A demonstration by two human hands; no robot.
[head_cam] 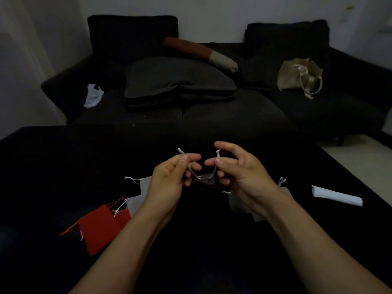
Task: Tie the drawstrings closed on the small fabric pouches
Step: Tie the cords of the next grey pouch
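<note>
Left hand [169,177]: thumb and forefinger pinched on one white drawstring end [182,153], its tip poking up past the fingertips. Other fingers loosely curled.

Right hand [239,172]: thumb and middle finger nipped on the other drawstring end [217,154]; forefinger lifted clear, toward 12 o'clock. Both cords run down and inward, meeting at the gathered neck of a dark pouch [206,181], which hangs between the two hands, just below the fingertips. Neck looks cinched. No knot visible on the cords between the hands; cords apart, not crossed. Judgement: pouch pulled shut, tie itself not yet begun.

Outward from the hands, on the black surface [42,166]:
- At 9 o'clock, a grey pouch [145,183], cord tail sticking out to the left. Partly behind the left hand.
- At 8 o'clock, a second pale pouch [134,203], then red pouches [101,228] in a loose pile, white cords lying across them. Whether any are tied, cannot tell.
- At 4 o'clock, pale pouches [236,203] mostly hidden under the right wrist; a cord tip [281,181] shows at 3 o'clock.
- Farther at 3 o'clock, a flat white folded item [337,197], well apart from the pouches. Nature unclear.

Progress, as a judgement: one pouch in hand mid-step, several lying about; done versus waiting piles cannot be told apart in this dim light.

Beyond, at 12 o'clock: dark sofa [233,115] with cushions, a beige tote bag [299,75] at 1 o'clock, a white plastic bag [93,96] at 11 o'clock.

Writing, brands, labels: none readable anywhere.
</note>
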